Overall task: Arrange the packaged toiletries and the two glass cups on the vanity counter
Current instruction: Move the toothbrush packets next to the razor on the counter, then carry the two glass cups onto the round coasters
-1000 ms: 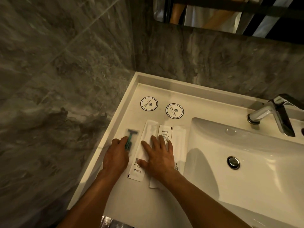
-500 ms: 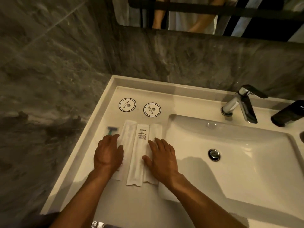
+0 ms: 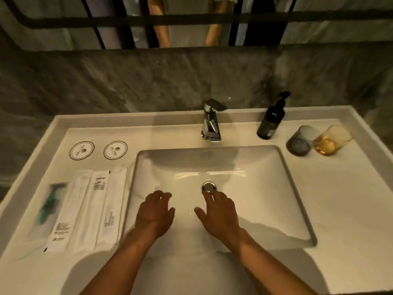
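Observation:
Three long white toiletry packets [image 3: 93,207] lie side by side on the counter left of the basin, with a green razor in a clear wrapper [image 3: 50,206] at their left. Two round paper coasters [image 3: 81,150] [image 3: 115,150] sit behind them. A grey glass cup [image 3: 299,141] and an amber glass cup [image 3: 330,141] lie tipped on their sides at the far right of the counter. My left hand [image 3: 155,213] and my right hand [image 3: 219,213] hover over the basin, fingers spread, holding nothing.
The white basin [image 3: 293,188] fills the middle of the vanity, with a chrome tap [image 3: 210,122] behind it and a drain plug [image 3: 208,186]. A dark pump bottle [image 3: 270,120] stands right of the tap. A grey stone wall and mirror rise behind.
Both hands have lifted off the packets and moved right over the basin. The view has swung right, bringing the pump bottle and both cups into sight.

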